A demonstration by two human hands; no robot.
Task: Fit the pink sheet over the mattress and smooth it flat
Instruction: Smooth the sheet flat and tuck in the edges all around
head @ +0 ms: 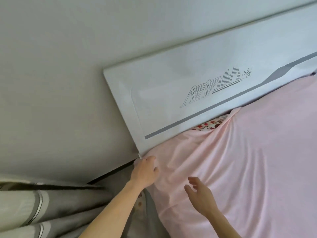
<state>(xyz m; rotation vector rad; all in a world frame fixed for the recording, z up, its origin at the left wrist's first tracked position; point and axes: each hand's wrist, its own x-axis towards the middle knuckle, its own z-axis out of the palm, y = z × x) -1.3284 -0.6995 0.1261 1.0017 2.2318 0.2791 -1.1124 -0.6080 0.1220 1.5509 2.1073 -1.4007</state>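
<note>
The pink sheet [248,160] covers most of the bed, wrinkled toward the near corner. A strip of floral mattress cover [208,125] shows uncovered by the headboard. My left hand [145,170] is at the bed's corner by the headboard's lower end, its fingers curled into the sheet's edge there. Over the sheet, close to the bed's side edge, my right hand [199,193] hovers with its fingers spread and relaxed, holding nothing.
A white headboard [171,86] with a grey stripe and line drawing stands against the pale wall [60,83]. Grey and white striped bedding [42,208] is bunched at the lower left beside the bed. A dark gap runs between wall and bed.
</note>
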